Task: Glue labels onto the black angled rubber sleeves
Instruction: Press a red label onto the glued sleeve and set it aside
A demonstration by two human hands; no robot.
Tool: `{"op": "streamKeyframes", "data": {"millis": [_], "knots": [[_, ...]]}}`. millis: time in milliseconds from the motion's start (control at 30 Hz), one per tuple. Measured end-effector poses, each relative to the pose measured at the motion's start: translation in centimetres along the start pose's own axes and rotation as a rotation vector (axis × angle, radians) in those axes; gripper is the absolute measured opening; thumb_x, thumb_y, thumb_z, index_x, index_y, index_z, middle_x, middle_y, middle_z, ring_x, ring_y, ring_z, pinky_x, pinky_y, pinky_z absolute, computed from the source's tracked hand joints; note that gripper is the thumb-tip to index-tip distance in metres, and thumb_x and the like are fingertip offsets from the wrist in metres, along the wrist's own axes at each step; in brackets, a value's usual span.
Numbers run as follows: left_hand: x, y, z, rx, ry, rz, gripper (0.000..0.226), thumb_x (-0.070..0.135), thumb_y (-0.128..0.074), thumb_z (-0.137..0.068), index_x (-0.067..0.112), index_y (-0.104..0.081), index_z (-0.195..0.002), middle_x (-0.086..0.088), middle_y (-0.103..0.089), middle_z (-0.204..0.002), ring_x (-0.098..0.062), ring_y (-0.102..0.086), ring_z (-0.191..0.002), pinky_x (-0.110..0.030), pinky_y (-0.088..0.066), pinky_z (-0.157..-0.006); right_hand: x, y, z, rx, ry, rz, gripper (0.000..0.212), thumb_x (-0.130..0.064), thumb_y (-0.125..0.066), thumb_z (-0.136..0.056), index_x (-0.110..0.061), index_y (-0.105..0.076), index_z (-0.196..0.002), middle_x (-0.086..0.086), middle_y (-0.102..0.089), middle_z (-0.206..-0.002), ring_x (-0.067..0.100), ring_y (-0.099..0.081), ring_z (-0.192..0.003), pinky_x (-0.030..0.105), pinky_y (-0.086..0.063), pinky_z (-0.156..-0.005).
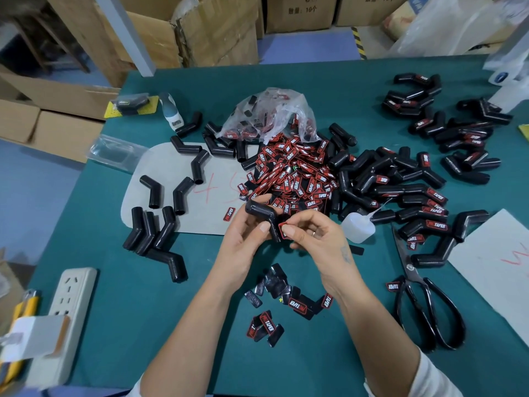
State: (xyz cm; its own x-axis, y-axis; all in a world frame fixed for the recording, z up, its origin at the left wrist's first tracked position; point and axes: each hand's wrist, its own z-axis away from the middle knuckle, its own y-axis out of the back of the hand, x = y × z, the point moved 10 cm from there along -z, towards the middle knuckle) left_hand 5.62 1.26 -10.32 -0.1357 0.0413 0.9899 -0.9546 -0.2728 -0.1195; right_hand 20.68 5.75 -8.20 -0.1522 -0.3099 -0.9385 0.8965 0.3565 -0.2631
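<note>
My left hand [246, 239] grips a black angled rubber sleeve [262, 212] above the green table [137, 310]. My right hand [312, 233] pinches a red-and-black label [284, 226] against the sleeve's lower end. A big heap of labels [294, 173] spills from a clear bag [272, 113] just behind my hands. Bare sleeves [160, 207] lie at the left on a grey sheet [160, 164]. Labelled sleeves [412, 202] are piled at the right. A small white glue bottle [357, 226] lies to the right of my right hand.
Black scissors [423, 305] lie at the right, beside a white board [503, 262]. Loose labels [286, 302] sit in front of my hands. A power strip [68, 310] is at the near left. Cardboard boxes [200, 30] stand beyond the table's far edge.
</note>
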Motion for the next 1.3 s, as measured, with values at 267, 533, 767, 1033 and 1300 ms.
{"op": "streamKeyframes", "data": {"millis": [267, 533, 767, 1033, 1300], "knots": [[0.0, -0.4, 0.0, -0.036, -0.03, -0.067, 0.051, 0.045, -0.07, -0.101, 0.027, -0.057, -0.147, -0.011, -0.067, -0.137, -0.036, -0.06, -0.129, -0.072, -0.04, -0.113, 0.6, 0.3, -0.1, 0.02, -0.052, -0.028, 0.01, -0.027, -0.085, -0.073, -0.031, -0.079, -0.079, -0.004, -0.074, -0.086, 0.009, -0.067, -0.083, 0.021, -0.058, -0.073], [0.2, -0.4, 0.1, -0.035, -0.046, -0.072, 0.048, 0.044, -0.069, -0.101, 0.029, -0.058, -0.146, -0.008, -0.068, -0.135, -0.027, -0.062, -0.128, -0.069, -0.043, -0.113, 0.8, 0.2, -0.1, 0.012, -0.062, -0.028, 0.007, -0.028, -0.084, -0.075, -0.031, -0.078, -0.077, -0.009, -0.074, -0.083, 0.006, -0.066, -0.079, 0.019, -0.057, -0.073], [0.6, -0.3, 0.1, -0.031, -0.049, -0.004, 0.052, 0.046, -0.073, -0.099, 0.03, -0.058, -0.146, -0.006, -0.069, -0.134, -0.025, -0.063, -0.126, -0.059, -0.047, -0.111, 1.3, 0.8, -0.2, 0.03, -0.116, -0.128, 0.016, -0.028, -0.081, -0.076, -0.019, -0.073, -0.086, 0.006, -0.071, -0.09, 0.011, -0.069, -0.079, 0.02, -0.057, -0.075], [0.9, -0.4, 0.2, -0.04, -0.059, 0.052, 0.052, 0.043, -0.074, -0.098, 0.028, -0.057, -0.146, -0.01, -0.069, -0.134, -0.027, -0.063, -0.126, -0.053, -0.048, -0.109, 1.1, 0.1, -0.2, -0.031, -0.123, -0.163, 0.011, -0.029, -0.083, -0.076, -0.024, -0.076, -0.083, 0.008, -0.068, -0.092, 0.014, -0.067, -0.081, 0.022, -0.058, -0.079], [0.7, -0.4, 0.0, -0.05, -0.091, -0.029, 0.05, 0.041, -0.068, -0.104, 0.027, -0.054, -0.149, -0.009, -0.069, -0.136, -0.025, -0.063, -0.128, -0.04, -0.051, -0.108, 0.5, 0.1, -0.3, -0.03, -0.023, -0.024, 0.013, -0.023, -0.088, -0.08, -0.027, -0.076, -0.082, 0.0, -0.072, -0.088, 0.015, -0.063, -0.087, 0.032, -0.051, -0.088]]}}
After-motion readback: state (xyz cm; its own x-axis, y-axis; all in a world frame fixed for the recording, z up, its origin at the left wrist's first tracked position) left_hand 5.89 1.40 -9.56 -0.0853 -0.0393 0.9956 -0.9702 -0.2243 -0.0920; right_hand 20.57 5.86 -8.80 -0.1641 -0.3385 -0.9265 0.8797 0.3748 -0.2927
